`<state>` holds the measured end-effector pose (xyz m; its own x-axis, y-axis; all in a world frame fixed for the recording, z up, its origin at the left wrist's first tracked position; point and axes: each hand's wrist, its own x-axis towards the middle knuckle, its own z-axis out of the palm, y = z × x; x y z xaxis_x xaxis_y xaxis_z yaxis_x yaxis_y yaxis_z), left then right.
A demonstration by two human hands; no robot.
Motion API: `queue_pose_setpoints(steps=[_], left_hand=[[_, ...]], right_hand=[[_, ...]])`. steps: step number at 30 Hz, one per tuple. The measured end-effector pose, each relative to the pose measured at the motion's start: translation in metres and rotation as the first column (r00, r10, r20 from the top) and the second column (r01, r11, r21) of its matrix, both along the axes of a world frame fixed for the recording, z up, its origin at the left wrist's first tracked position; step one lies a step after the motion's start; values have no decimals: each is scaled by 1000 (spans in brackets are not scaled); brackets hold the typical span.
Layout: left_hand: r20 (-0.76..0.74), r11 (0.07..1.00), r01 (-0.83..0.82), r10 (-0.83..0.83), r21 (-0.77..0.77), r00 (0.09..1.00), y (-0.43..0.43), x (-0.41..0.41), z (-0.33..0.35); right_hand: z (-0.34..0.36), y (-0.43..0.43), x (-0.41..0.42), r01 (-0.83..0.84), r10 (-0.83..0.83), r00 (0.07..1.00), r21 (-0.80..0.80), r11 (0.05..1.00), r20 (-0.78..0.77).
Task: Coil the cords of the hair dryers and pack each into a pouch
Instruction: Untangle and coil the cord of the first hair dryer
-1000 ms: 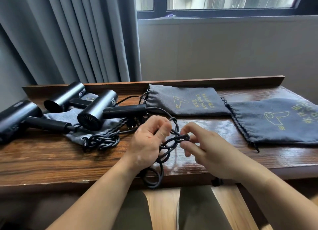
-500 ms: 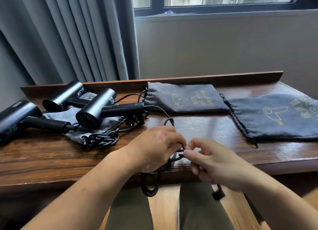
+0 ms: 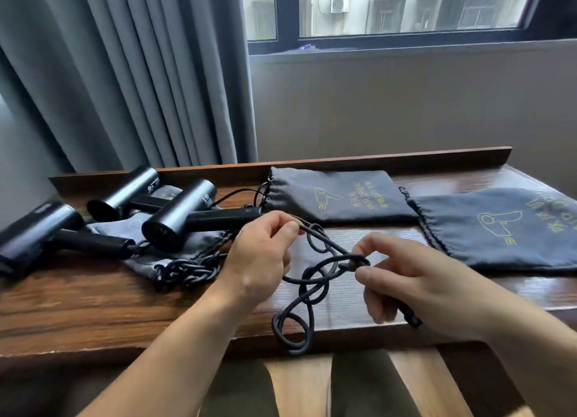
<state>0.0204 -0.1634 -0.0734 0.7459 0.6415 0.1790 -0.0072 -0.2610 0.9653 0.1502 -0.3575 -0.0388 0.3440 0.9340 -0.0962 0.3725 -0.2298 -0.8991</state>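
Near the bench's [image 3: 93, 307] front edge, the cord [image 3: 312, 279] is vanishing beneath the right hand [image 3: 415, 282], which is pinching one loop; the left hand [image 3: 259, 257] is pinching another.

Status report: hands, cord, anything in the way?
Left hand pinches cord; right hand pinches its loop. Cord partly chained, lowest loop overhangs table edge. Flat pouch beyond, nothing between.
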Motion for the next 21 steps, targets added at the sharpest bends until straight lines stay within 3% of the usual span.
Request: queue_pose_setpoints(steps=[2,4,5,7,9,12,15,18,21], left_hand=[[-14,998,-70,70,9,997,7,-4,6],[-177,950,21,37,313,983,14,-12,13],[-273,865,104,39,491,961,14,-15,15],[-327,636,238,24,734,945,5,-13,21],[-310,538,318,-109,781,944,-7,-8,23],[-252,621,322,-201,715,947,-1,-4,25],[-163,729,214,-141,650,976,11,-8,25],[-90,849,93,-54,519,994,7,-9,20],[-123,859,59,5,508,992,4,-7,13]], right_hand=[[5,3,4,5,-5,996,1,1000,84],[5,6,4,6,-7,993,14,1000,122],[4,8,3,3,-5,992,20,1000,129],[3,16,1,-27,22,987,30,999,160],[5,23,0,-52,44,983,40,998,176],[7,25,8,-69,67,995,35,997,74],[3,19,15,-159,160,984,10,987,-80],[-4,18,17,-181,195,967,95,979,-165],[-5,20,16,-108,139,969,154,982,-203]])
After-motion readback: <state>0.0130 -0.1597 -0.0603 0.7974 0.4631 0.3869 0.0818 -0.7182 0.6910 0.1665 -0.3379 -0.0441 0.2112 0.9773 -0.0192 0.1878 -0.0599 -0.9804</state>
